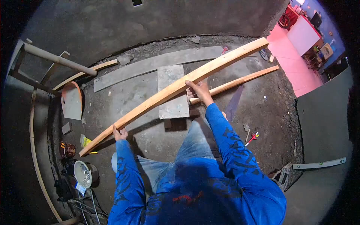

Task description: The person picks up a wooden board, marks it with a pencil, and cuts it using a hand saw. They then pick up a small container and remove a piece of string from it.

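Person is sitting or crouching low, jeans showing below a blue patterned top (187, 183). Both hands are holding one long wooden beam (150, 103), which is slanting across the view from lower left to upper right, passing above a pale board (174, 108) in mid-floor; whether it is touching that board, cannot tell.

Left hand (120, 134) is gripping the beam toward its lower end, thumb lying over the near edge. Right hand (201, 92) is gripping farther up, past the middle, thumb pressing on top, fingers curling underneath.

A thinner wooden strip (243, 79) is lying beyond the right hand, its near end showing just beside the fingers. A dark tapering blade (234, 103) is lying near the right forearm; a red-and-white marker (252, 138) is lying farther right.

A long grey plank (127, 76) is stretching along the far wall. To the left, a round-ended board (72, 105) is standing tilted, a white bowl-shaped fixture (82, 174) is sitting below. A spirit level (318, 164) is extending at far right
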### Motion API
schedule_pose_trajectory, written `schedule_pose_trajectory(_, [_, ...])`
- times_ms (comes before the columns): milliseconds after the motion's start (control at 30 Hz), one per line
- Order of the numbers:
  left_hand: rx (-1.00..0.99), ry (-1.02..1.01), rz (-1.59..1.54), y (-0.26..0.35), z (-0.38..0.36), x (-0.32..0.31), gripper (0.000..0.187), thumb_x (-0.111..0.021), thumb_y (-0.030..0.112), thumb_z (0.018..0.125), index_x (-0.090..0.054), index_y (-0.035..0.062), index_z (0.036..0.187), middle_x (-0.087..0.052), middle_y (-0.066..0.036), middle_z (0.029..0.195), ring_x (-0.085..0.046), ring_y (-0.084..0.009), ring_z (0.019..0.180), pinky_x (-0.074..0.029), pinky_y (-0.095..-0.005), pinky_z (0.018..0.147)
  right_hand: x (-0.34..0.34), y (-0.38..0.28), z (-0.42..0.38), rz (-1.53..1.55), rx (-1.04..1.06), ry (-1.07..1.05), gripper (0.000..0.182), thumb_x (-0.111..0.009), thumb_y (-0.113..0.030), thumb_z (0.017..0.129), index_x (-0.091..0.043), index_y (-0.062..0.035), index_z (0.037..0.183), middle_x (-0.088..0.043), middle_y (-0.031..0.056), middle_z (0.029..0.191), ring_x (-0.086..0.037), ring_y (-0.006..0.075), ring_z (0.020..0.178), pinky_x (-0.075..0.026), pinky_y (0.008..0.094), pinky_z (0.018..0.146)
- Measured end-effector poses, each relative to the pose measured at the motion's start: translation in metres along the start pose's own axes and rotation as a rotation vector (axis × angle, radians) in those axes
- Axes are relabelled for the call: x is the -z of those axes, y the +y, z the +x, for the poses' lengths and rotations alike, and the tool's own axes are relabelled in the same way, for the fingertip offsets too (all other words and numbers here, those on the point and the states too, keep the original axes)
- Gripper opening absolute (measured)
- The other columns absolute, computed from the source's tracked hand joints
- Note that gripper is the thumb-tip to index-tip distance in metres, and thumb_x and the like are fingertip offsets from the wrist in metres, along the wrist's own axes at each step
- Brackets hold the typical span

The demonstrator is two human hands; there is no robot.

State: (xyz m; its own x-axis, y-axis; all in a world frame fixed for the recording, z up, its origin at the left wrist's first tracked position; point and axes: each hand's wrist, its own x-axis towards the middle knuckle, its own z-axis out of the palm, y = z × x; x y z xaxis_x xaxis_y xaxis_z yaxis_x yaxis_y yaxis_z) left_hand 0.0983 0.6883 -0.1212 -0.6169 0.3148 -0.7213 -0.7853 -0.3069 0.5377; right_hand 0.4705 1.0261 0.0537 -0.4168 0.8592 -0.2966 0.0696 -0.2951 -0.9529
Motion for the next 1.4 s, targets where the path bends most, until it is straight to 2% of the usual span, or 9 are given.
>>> schedule_pose_trajectory(200, [-0.026, 0.29, -0.125, -0.001, -0.046, -0.018, 0.05, -0.07, 0.04, 0.081, -0.057, 0.0041, 0.113, -0.059, -0.013, 0.112, -0.055, -0.0266, 0.105, -0.049, -0.0384, 0.081, -0.016, -0.006, -0.015, -0.013, -0.044, 0.034, 0.041, -0.08, -0.034, 0.073, -0.061, 0.0013, 0.083, -0.063, 0.0083, 0.068, -0.061, 0.0145, 0.052, -0.051, 0.0266, 0.046])
schedule_pose_trajectory(267, [-0.823, 0.425, 0.357, -0.013, -0.053, -0.024, 0.033, -0.066, 0.022, 0.083, -0.063, -0.0047, 0.103, -0.061, -0.017, 0.111, -0.056, -0.0277, 0.106, -0.047, -0.0372, 0.089, -0.021, -0.008, -0.017, -0.014, -0.058, 0.026, 0.041, -0.081, -0.034, 0.073, -0.061, 0.001, 0.082, -0.062, 0.0079, 0.067, -0.06, 0.0142, 0.051, -0.05, 0.0269, 0.045])
schedule_pose_trajectory(300, [-1.244, 0.301, 0.708, -0.027, -0.05, -0.034, 0.02, -0.062, 0.01, 0.083, -0.064, -0.0098, 0.087, -0.063, -0.019, 0.105, -0.056, -0.0273, 0.106, -0.044, -0.0345, 0.093, -0.023, -0.009, -0.017, 0.008, -0.065, 0.054, 0.041, -0.081, -0.034, 0.072, -0.06, 0.0008, 0.082, -0.061, 0.0078, 0.067, -0.06, 0.0141, 0.05, -0.05, 0.0273, 0.044])
schedule_pose_trajectory(533, [-1.549, -0.708, 1.407, -0.104, -0.216, -0.257, 0.063, -0.074, 0.029, 0.078, -0.049, 0.0061, 0.131, -0.058, -0.018, 0.115, -0.053, -0.0336, 0.111, -0.044, -0.0436, 0.093, -0.018, -0.004, -0.021, -0.072, 0.011, 0.046, 0.04, -0.077, -0.036, 0.076, -0.062, 0.0008, 0.082, -0.062, 0.0064, 0.069, -0.059, 0.0122, 0.054, -0.048, 0.0246, 0.047])
schedule_pose_trajectory(1033, [-1.334, -0.996, 1.345, -0.134, -0.192, -0.279, 0.038, -0.067, 0.018, 0.081, -0.061, 0.0054, 0.116, -0.062, -0.016, 0.111, -0.057, -0.0351, 0.104, -0.045, -0.0422, 0.092, 0.167, 0.245, -0.137, -1.278, -0.033, 0.324, 0.057, -0.074, -0.017, 0.071, -0.052, -0.0058, 0.122, -0.06, 0.022, 0.111, -0.057, 0.0388, 0.103, -0.047, 0.0471, 0.089])
schedule_pose_trajectory(1133, [-1.234, -0.997, 1.376, -0.133, -0.193, -0.279, 0.04, -0.066, 0.022, 0.082, -0.061, 0.0027, 0.116, -0.06, -0.018, 0.112, -0.056, -0.0365, 0.104, -0.045, -0.0421, 0.093, 0.161, 0.227, -0.123, -1.179, -0.278, 0.311, 0.048, -0.064, -0.014, 0.081, -0.05, -0.0053, 0.126, -0.054, 0.0224, 0.124, -0.051, 0.0391, 0.114, -0.042, 0.0466, 0.097])
schedule_pose_trajectory(1167, [-1.292, -0.929, 1.318, -0.141, -0.188, -0.271, 0.042, -0.066, 0.024, 0.081, -0.061, 0.0029, 0.117, -0.06, -0.017, 0.114, -0.053, -0.036, 0.108, -0.041, -0.0427, 0.097, 0.154, 0.225, -0.116, -0.666, 0.361, 0.456, 0.041, -0.053, -0.022, 0.089, -0.049, -0.0046, 0.126, -0.055, 0.0204, 0.123, -0.053, 0.0355, 0.115, -0.041, 0.0445, 0.098])
schedule_pose_trajectory(1267, [-1.363, -0.867, 1.227, -0.15, -0.177, -0.261, 0.046, -0.07, 0.025, 0.076, -0.062, 0.0087, 0.118, -0.06, -0.014, 0.116, -0.051, -0.0333, 0.113, -0.037, -0.043, 0.101, 0.143, 0.217, -0.097, 0.078, 0.012, 0.376, 0.04, -0.039, -0.027, 0.096, -0.052, -0.0044, 0.127, -0.049, -0.0005, 0.092, -0.047, 0.0156, 0.083, -0.041, 0.028, 0.08])
schedule_pose_trajectory(1400, [-1.374, -0.796, 1.191, -0.14, -0.197, -0.264, 0.04, -0.072, 0.019, 0.074, -0.064, 0.0075, 0.111, -0.061, -0.014, 0.108, -0.056, -0.0334, 0.104, -0.043, -0.044, 0.091, 0.168, 0.239, -0.095, -0.605, 0.024, 0.29, 0.037, -0.044, -0.028, 0.091, -0.055, -0.0114, 0.123, -0.062, 0.0131, 0.115, -0.06, 0.0278, 0.103, -0.046, 0.0395, 0.085])
